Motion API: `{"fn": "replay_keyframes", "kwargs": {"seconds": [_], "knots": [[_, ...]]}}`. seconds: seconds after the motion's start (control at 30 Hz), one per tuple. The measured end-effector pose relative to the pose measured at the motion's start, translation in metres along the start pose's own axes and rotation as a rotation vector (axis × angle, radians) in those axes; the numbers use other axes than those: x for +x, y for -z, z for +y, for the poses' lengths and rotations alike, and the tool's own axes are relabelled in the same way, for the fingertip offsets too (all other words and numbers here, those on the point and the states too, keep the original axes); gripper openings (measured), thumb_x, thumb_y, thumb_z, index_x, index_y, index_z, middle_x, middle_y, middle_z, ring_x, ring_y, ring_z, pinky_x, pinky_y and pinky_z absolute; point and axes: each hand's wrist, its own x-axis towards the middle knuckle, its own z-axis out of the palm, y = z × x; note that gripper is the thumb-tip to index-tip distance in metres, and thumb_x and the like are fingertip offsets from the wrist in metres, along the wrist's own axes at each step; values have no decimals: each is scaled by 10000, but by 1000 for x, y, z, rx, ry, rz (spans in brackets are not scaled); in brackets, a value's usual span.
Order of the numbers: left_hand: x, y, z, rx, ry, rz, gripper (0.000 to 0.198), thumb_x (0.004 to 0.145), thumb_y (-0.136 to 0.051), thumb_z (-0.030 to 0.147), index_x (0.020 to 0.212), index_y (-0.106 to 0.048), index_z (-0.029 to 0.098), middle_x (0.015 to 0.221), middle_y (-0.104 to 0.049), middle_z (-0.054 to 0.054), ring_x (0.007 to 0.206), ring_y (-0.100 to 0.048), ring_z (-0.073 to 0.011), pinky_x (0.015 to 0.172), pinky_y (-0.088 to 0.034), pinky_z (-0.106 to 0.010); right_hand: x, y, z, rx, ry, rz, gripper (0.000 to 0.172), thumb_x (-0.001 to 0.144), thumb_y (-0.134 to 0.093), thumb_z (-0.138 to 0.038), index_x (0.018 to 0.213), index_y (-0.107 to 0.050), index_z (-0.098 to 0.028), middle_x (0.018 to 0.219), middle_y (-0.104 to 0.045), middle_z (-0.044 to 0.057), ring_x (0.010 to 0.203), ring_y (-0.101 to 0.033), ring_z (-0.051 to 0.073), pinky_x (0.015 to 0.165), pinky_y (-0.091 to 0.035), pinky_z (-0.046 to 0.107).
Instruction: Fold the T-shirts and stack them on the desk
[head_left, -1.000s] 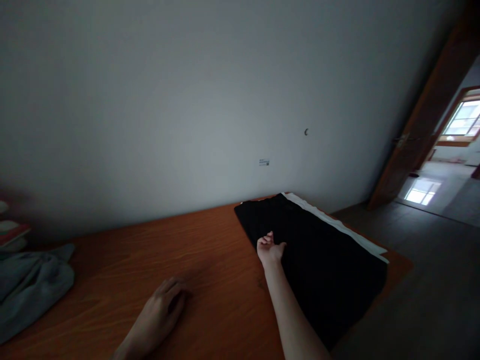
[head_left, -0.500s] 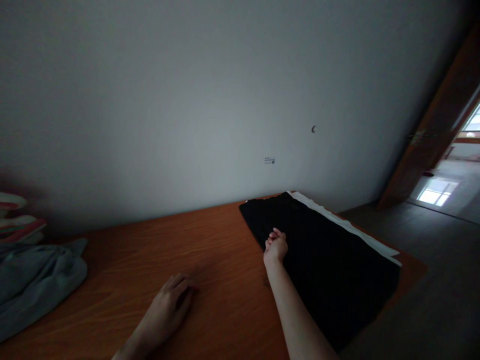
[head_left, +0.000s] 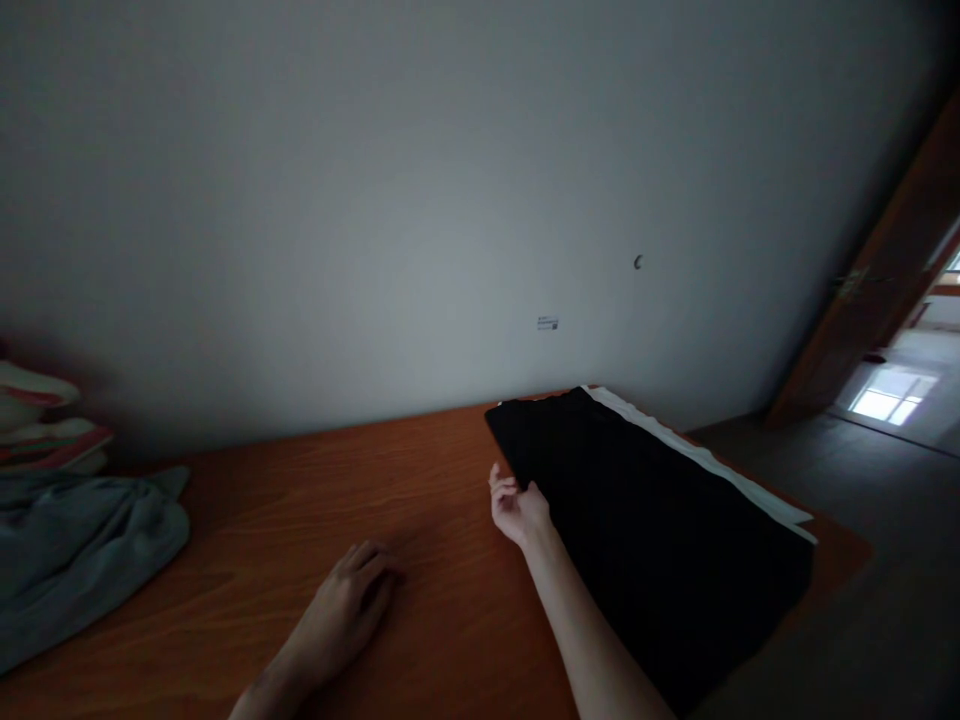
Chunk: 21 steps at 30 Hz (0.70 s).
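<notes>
On the right of the wooden table lies a flat black cloth [head_left: 645,500], spread out, with a strip of white cloth [head_left: 697,452] showing along its far right side. My right hand [head_left: 519,508] is at the left edge of the black cloth, palm turned up. Its fingers are loosely curled and apart from the thumb, which is beside the cloth's edge; no grip on the cloth shows. My left hand [head_left: 349,600] rests on the tabletop, palm down, fingers gently bent and thumb apart, with nothing in it.
A crumpled grey cloth [head_left: 82,555] lies on the table [head_left: 300,500] at the left. Behind it is a stack of pale items with red edges [head_left: 52,435]. A wall [head_left: 375,250] stands along the back, and an open door [head_left: 862,290] is at far right.
My right hand has moved left from above the black cloth to its left edge, and its fingers have spread a little. My left hand stays on the table. The view has shifted slightly.
</notes>
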Motion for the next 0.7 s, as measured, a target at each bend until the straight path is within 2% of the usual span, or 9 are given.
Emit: {"fn": "replay_keyframes", "kwargs": {"seconds": [0.1,0.17,0.3,0.4,0.5,0.6,0.7], "knots": [[-1,-1,-1,-5,12,4,250,973,-435,258,967,-685,267,1007,-678,-52,947,-663,-202,872,-560,-360,6,2,-5,45,62,49,739,1040,108,-348,827,-584,-199,651,-656,28,418,-541,78,342,-444,133],[-1,-2,-1,-11,17,-2,249,971,-436,253,974,-685,269,1007,-676,-51,942,-664,-201,871,-561,-363,12,5,-8,48,109,86,709,1045,94,-318,788,-557,-205,588,-610,1,382,-510,72,328,-430,124],[-1,-2,0,-18,39,-3,241,962,-446,248,964,-687,267,1021,-674,-55,950,-665,-206,880,-562,-371,20,10,-6,8,189,144,504,1064,-139,-216,739,-524,-204,558,-559,-39,362,-464,45,343,-400,97],[-1,-1,1,-23,45,-7,245,964,-439,246,965,-683,266,1029,-672,-58,952,-664,-205,882,-561,-372,23,9,3,-45,274,178,299,1013,-390,-245,774,-567,-211,552,-522,-74,369,-441,33,356,-381,95],[-3,-1,0,-27,44,-21,247,970,-432,250,978,-679,267,1031,-670,-57,956,-660,-203,885,-558,-372,23,4,10,-89,371,217,121,898,-565,-295,857,-643,-212,661,-590,-58,502,-558,44,455,-466,112],[-3,-1,0,-18,46,-24,252,973,-429,259,969,-681,259,1019,-670,-63,953,-661,-207,889,-558,-383,22,0,7,-88,446,254,145,825,-602,-313,888,-662,-198,881,-665,-10,749,-660,73,649,-547,130],[-1,-1,0,-18,39,-12,250,968,-435,256,969,-685,256,1018,-674,-65,951,-666,-209,887,-563,-383,19,3,-2,-37,463,279,240,847,-530,-446,864,-602,-218,960,-642,13,870,-678,98,714,-568,157]]}}
